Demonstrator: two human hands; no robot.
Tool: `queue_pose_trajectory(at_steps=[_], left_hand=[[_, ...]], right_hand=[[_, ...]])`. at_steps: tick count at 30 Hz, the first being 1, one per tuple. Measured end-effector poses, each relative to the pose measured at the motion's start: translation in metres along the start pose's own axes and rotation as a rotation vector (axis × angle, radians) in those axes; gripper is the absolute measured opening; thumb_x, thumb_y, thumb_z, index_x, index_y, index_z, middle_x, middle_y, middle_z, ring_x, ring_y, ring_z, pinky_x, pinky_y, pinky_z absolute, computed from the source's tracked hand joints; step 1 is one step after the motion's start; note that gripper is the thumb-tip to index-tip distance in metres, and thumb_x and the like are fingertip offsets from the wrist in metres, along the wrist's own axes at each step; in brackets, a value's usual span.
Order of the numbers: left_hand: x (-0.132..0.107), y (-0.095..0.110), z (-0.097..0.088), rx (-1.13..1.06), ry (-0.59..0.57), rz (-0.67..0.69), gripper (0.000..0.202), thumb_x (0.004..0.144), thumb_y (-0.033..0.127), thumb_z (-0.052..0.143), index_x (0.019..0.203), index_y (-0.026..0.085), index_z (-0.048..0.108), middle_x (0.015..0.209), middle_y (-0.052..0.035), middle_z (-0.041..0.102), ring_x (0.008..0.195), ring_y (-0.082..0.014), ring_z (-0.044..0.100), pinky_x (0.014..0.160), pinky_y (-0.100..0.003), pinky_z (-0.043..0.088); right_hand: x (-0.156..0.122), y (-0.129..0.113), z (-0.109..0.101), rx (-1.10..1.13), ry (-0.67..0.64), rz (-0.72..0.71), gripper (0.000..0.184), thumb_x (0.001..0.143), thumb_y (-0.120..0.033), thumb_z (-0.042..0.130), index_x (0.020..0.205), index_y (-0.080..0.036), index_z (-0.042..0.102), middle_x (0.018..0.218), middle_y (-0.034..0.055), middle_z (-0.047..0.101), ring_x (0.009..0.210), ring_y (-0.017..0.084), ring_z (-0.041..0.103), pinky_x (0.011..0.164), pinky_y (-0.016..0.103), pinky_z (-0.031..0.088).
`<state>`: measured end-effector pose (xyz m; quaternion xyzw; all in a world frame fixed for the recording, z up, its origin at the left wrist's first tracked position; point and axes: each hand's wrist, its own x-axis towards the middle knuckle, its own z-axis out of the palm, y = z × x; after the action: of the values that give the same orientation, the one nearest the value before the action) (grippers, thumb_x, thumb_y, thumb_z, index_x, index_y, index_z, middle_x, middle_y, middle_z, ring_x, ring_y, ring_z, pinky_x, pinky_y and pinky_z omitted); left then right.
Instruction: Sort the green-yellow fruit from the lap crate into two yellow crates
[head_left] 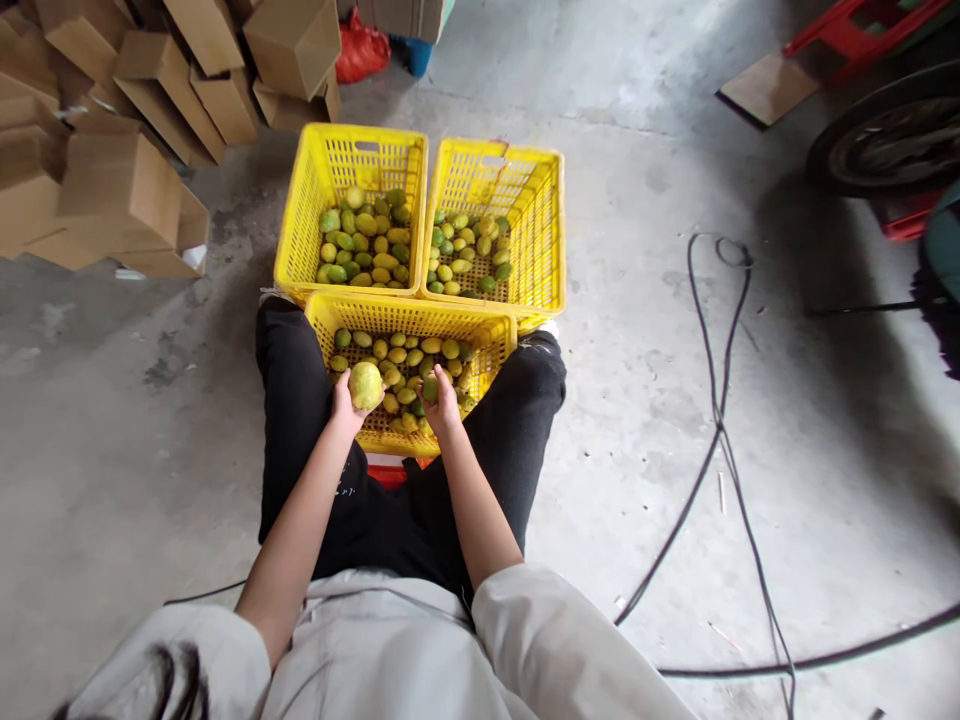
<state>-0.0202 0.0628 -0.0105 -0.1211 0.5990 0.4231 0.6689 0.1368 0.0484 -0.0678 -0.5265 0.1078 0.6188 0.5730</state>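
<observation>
My left hand (347, 404) is closed around a large, pale yellow lemon (366, 385), held above the left part of the near yellow crate (341, 310). In my right hand (444, 402) is a smaller green lemon (430, 388), partly covered by the fingers. Both hands are over the near crate, which sits between my knees. Many yellow and green lemons (409, 357) lie spread across its slatted bottom. Just beyond stand two more yellow crates, the left one (286, 230) and the right one (551, 235), each with similar fruit in it.
Cardboard boxes (120, 185) are piled at the upper left, beside a red bag (361, 52). A black cable (720, 425) loops over the concrete floor on the right. Farther right are a wheel (892, 135) and a red plastic frame (840, 40).
</observation>
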Motion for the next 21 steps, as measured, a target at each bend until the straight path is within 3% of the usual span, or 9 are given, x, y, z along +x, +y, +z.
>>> queue_pose_trajectory(at_steps=[3,8,14,18,21], left_hand=[[0.002,-0.003,0.0,0.048,-0.024,0.067,0.033,0.104,0.045,0.053,0.1,0.015,0.067,0.075,-0.0043,0.069,0.061,-0.0149,0.069,0.061,-0.024,0.059],[0.001,-0.005,0.003,0.098,-0.015,0.132,0.021,0.102,0.035,0.061,0.093,0.017,0.066,0.074,-0.0025,0.069,0.061,-0.0122,0.067,0.058,-0.02,0.056],[-0.001,-0.002,0.004,0.089,0.069,0.121,0.023,0.104,0.037,0.057,0.093,0.018,0.065,0.078,-0.0002,0.069,0.061,-0.0113,0.067,0.053,-0.019,0.052],[0.002,-0.001,0.001,0.074,-0.025,0.045,0.041,0.108,0.044,0.039,0.096,0.015,0.066,0.073,-0.0047,0.069,0.061,-0.016,0.068,0.053,-0.024,0.054],[0.009,-0.001,-0.005,0.058,-0.066,0.009,0.044,0.107,0.047,0.036,0.101,0.014,0.066,0.071,-0.0054,0.069,0.062,-0.0175,0.07,0.054,-0.025,0.055]], right_hand=[[0.0,0.0,-0.001,-0.011,-0.008,-0.033,0.021,0.074,-0.025,0.079,0.082,-0.021,0.06,0.074,-0.0065,0.062,0.067,0.008,0.065,0.064,0.017,0.058],[0.0,-0.005,0.002,0.005,0.026,0.065,0.007,0.086,-0.026,0.062,0.083,-0.021,0.059,0.066,-0.0042,0.06,0.059,0.01,0.062,0.056,0.018,0.053],[-0.002,-0.007,0.002,0.009,0.008,0.076,0.007,0.091,-0.022,0.053,0.087,-0.022,0.058,0.065,-0.0022,0.065,0.056,0.011,0.061,0.051,0.019,0.049],[0.001,-0.002,-0.001,-0.061,-0.018,0.061,0.014,0.089,-0.032,0.065,0.085,-0.021,0.058,0.068,-0.0023,0.065,0.058,0.01,0.062,0.053,0.019,0.051],[0.003,0.003,-0.003,-0.146,-0.015,0.02,0.028,0.078,-0.037,0.081,0.081,-0.02,0.059,0.068,-0.0042,0.063,0.06,0.009,0.062,0.054,0.018,0.052]])
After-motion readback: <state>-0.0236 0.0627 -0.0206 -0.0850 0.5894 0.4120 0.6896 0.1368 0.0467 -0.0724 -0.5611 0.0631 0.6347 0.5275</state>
